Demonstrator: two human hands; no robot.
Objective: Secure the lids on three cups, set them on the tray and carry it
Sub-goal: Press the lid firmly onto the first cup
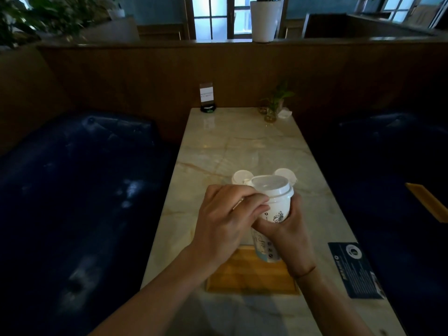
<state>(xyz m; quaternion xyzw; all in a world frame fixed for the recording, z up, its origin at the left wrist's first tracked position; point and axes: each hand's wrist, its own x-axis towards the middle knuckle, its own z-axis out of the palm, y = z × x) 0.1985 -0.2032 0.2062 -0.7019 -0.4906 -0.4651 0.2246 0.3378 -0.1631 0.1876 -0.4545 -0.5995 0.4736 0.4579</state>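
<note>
Head view, near to far. A wooden tray (252, 275) lay on the marble table (242, 141) at its near end, with a dark card (356, 270) on the tabletop to its right. Above the tray, both hands held one white cup (276, 209), lifted and tilted. The right hand (288, 229) was curled round the cup's body from below and the right side. The left hand (225, 219) lay against the cup's left side, its fingertips pinching just under the rim of the lid (270, 186), which sat on the cup. Just beyond, two more lidded cups stood on the table, one at left (240, 177) and one at right (286, 174), both partly hidden by the held cup. At the far end stood a sign holder (207, 97) and a small plant (274, 103) in a glass. Dark blue seats (84, 178) flanked the table.
</note>
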